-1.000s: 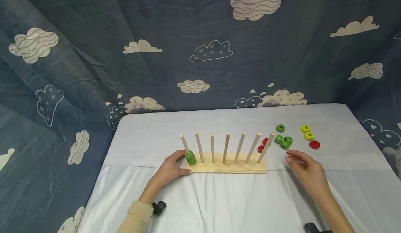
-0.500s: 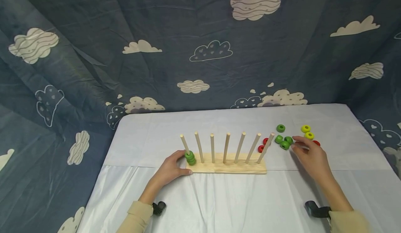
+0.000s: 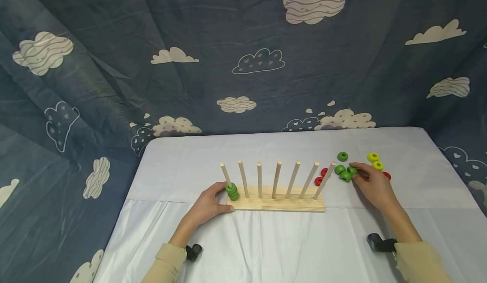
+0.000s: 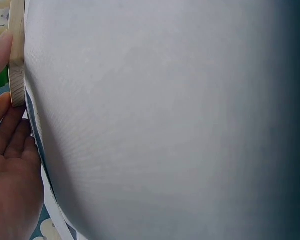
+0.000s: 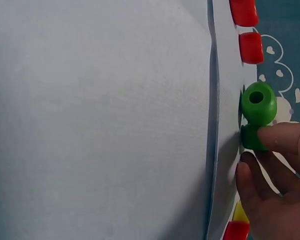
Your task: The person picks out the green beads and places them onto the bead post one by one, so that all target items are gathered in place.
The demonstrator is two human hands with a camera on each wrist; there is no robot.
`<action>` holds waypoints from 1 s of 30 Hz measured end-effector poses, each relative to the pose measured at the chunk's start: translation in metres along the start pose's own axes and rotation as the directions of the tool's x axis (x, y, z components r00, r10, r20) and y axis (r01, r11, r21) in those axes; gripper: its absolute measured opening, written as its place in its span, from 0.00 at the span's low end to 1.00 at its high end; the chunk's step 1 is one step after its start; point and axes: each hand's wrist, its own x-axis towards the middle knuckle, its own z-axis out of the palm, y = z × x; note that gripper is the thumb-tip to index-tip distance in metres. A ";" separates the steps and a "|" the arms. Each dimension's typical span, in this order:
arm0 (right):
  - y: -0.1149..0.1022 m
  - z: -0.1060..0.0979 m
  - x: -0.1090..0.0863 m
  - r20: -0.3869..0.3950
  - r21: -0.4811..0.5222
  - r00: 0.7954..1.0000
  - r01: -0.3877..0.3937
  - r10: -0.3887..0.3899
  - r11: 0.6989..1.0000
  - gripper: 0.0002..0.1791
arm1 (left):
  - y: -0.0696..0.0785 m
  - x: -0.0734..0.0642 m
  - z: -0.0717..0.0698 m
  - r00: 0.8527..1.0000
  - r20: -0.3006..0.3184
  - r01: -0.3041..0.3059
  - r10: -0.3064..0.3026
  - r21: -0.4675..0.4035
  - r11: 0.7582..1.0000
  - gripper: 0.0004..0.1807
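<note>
A wooden peg stand with a row of upright pegs stands on the white cloth. Several green beads are stacked on its leftmost peg. My left hand grips the stand's left end, thumb at the front edge and fingers round the side. To the right of the stand, my right hand pinches a green bead between thumb and fingers, down on the cloth. Touching that bead in the right wrist view is another green bead with its hole showing. The fingers partly hide the pinched bead.
Another green bead lies farther back. Two yellow beads and a red bead, partly covered by the right hand, lie to the right. Two red beads sit behind the rightmost peg. A dark cloud-patterned cloth hangs behind.
My right hand has moved forward to the cluster of green beads and its fingers have come down on the right-hand one. The left hand keeps its hold on the stand.
</note>
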 end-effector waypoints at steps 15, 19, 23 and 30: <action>-0.003 -0.005 -0.009 -0.067 0.003 0.998 -0.009 0.009 1.000 0.21 | 0.000 0.000 0.000 1.000 -0.002 0.000 0.000 0.000 1.000 0.43; -0.009 -0.009 -0.015 -0.075 0.028 0.997 -0.021 0.023 0.999 0.20 | -0.001 0.001 0.000 1.000 0.000 0.003 -0.003 0.006 1.000 0.43; -0.015 -0.012 -0.022 -0.088 0.049 0.995 -0.037 0.042 0.998 0.21 | -0.001 0.001 0.000 1.000 0.004 0.005 -0.005 0.005 1.000 0.43; -0.027 -0.015 -0.033 -0.126 0.084 0.991 -0.029 0.040 0.996 0.22 | 0.000 0.000 0.000 1.000 0.001 0.008 -0.008 0.005 1.000 0.43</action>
